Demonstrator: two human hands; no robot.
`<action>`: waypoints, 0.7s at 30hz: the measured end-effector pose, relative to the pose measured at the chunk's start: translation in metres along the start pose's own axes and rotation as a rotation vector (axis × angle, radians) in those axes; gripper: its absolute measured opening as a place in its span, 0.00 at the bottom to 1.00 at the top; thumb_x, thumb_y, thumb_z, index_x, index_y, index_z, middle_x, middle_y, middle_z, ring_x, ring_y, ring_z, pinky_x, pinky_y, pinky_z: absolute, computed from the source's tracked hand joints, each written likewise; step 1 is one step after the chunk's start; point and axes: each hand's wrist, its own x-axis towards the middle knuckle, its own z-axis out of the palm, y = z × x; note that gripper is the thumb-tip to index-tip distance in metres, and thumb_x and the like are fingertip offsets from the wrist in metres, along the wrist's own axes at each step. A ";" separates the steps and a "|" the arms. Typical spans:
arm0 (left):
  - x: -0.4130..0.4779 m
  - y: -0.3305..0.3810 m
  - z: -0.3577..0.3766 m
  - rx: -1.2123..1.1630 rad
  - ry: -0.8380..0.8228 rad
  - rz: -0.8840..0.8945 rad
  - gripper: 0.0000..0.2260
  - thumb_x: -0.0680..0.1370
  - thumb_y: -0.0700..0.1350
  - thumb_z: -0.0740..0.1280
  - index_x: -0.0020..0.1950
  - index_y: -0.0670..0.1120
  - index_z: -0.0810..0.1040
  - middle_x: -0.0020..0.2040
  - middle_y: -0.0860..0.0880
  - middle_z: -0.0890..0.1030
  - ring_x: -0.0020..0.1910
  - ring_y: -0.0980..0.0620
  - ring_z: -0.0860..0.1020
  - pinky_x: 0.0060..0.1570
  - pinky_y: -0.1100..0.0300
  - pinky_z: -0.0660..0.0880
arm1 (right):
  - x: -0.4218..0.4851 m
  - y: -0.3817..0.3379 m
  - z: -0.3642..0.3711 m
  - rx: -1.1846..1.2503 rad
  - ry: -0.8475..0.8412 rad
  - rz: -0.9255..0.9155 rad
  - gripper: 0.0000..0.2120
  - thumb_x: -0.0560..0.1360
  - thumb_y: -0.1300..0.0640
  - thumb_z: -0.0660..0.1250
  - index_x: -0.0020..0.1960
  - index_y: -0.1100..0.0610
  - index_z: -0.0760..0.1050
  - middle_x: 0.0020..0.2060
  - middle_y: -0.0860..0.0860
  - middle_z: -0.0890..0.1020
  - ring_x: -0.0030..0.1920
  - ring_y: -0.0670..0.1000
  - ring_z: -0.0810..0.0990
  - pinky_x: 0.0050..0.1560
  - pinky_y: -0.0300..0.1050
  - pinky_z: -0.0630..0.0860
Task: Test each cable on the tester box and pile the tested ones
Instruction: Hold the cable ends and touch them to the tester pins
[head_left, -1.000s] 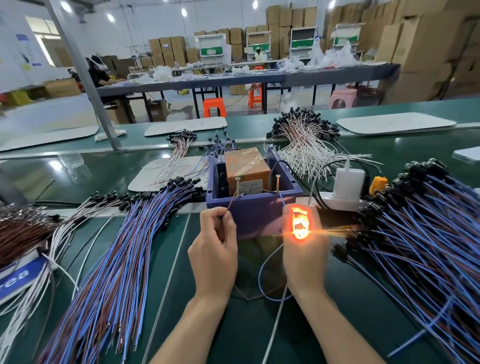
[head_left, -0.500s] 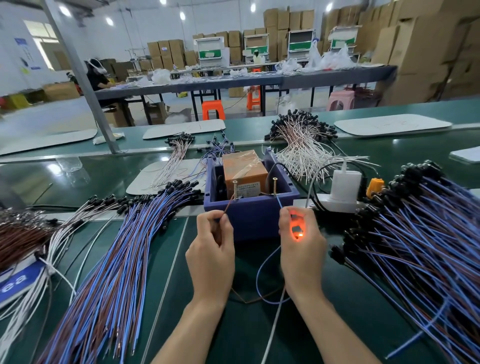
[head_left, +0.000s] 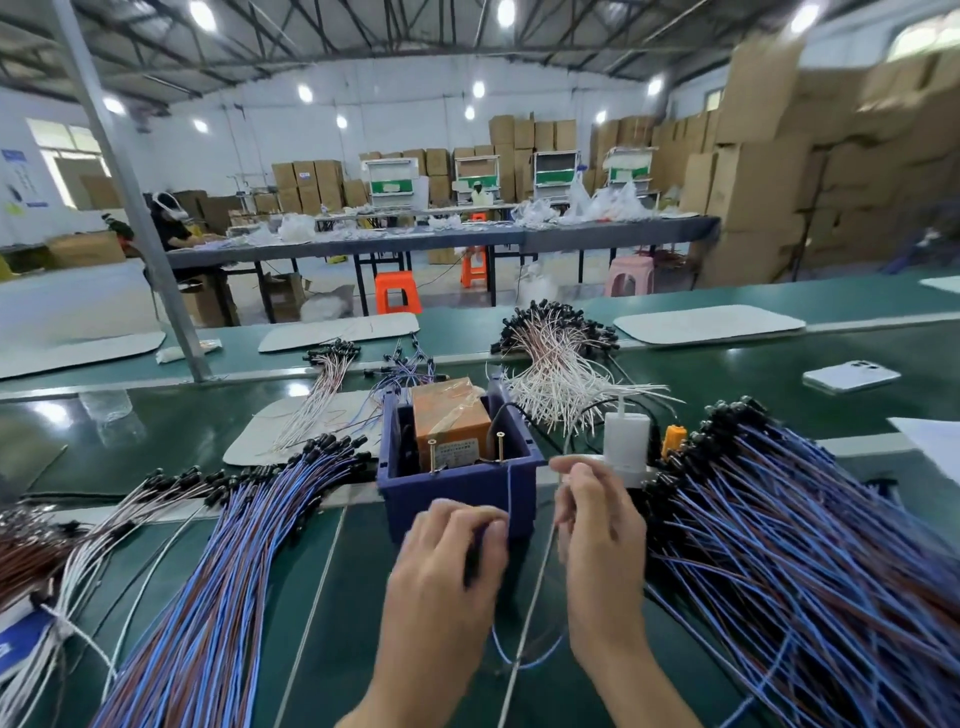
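Observation:
The tester box (head_left: 457, 493) is a dark blue tray holding an orange block, with two brass pins standing at its front edge. My left hand (head_left: 452, 561) and my right hand (head_left: 597, 525) sit close together just in front of it, both pinching one thin blue cable (head_left: 508, 499). The cable rises toward the right pin and loops down between my wrists. No lamp glows. A large pile of blue and brown cables (head_left: 223, 587) lies to the left, and another pile of blue cables (head_left: 810, 561) to the right.
A white charger (head_left: 626, 441) and an orange plug stand right of the box. White-wire bundles (head_left: 561, 374) lie behind it, a phone (head_left: 849, 375) at the far right. A steel post (head_left: 156, 260) rises at the back left. Brown and white cables lie at the far left.
The orange glow at my right hand has gone out. My left hand has moved right and come off the left pin. The camera has tilted up.

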 end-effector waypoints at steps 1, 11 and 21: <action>0.003 0.017 -0.001 -0.016 -0.115 0.041 0.12 0.81 0.57 0.59 0.55 0.54 0.79 0.49 0.62 0.76 0.48 0.60 0.76 0.47 0.59 0.75 | 0.000 -0.017 0.002 0.017 -0.033 -0.036 0.14 0.83 0.58 0.59 0.43 0.50 0.79 0.30 0.49 0.67 0.29 0.45 0.64 0.28 0.34 0.64; 0.056 0.132 -0.016 -0.535 -0.391 0.138 0.06 0.81 0.52 0.62 0.49 0.63 0.77 0.39 0.62 0.80 0.34 0.59 0.77 0.37 0.61 0.76 | 0.006 -0.168 -0.016 0.007 -0.277 -0.516 0.11 0.80 0.52 0.59 0.49 0.51 0.80 0.32 0.52 0.71 0.31 0.46 0.69 0.33 0.36 0.67; 0.125 0.163 0.029 -0.772 -0.100 -0.218 0.09 0.83 0.46 0.63 0.46 0.47 0.79 0.34 0.53 0.82 0.28 0.56 0.75 0.28 0.65 0.72 | 0.010 -0.154 -0.092 -0.319 -0.200 -0.046 0.10 0.83 0.56 0.61 0.59 0.44 0.78 0.35 0.45 0.82 0.28 0.45 0.76 0.27 0.34 0.71</action>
